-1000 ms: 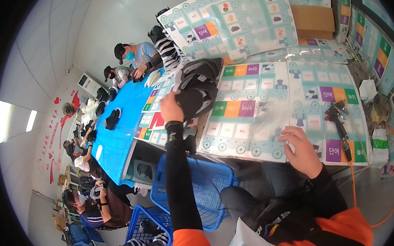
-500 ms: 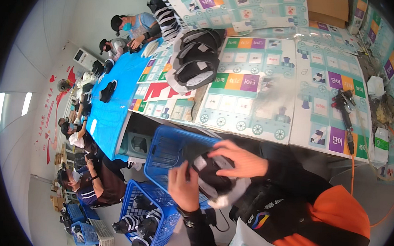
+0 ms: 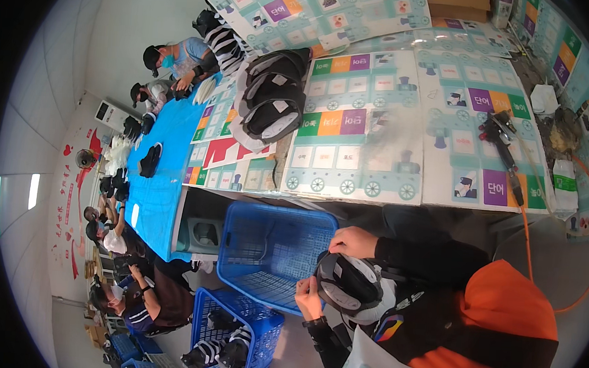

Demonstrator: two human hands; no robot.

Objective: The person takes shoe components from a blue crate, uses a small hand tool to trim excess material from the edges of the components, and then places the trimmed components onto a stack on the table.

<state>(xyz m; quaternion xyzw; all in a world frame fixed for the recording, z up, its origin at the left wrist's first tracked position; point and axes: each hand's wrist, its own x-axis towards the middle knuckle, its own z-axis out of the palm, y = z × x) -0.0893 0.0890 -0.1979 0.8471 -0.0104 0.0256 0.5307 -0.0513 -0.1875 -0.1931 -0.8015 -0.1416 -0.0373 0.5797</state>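
Hands of the person meet low in the view, over the lap, and both grip one rounded black and grey padded piece [image 3: 350, 285] with a white edge, which looks like a cap or a shoe upper. The left hand [image 3: 309, 298] holds its lower left edge, fingers closed on the rim. The right hand [image 3: 353, 242] holds its top edge, fingers pinched together on the material. Just to the left of the fingers stands an empty blue plastic basket with a grid wall [image 3: 263, 253], almost touching the piece. Below and left of the fingers a second blue plastic basket [image 3: 262, 330] contains dark pieces of the same kind. Well above the fingers lies the surface covered with pale green printed sheets [image 3: 391, 143], and on it rests a stack of the same black and grey pieces [image 3: 271, 98]. Far to the upper right of the fingers, a black tool with an orange cable [image 3: 503, 139] lies on the sheets. At the left, other people sit along a long blue table [image 3: 163, 183] and work with their own hands.
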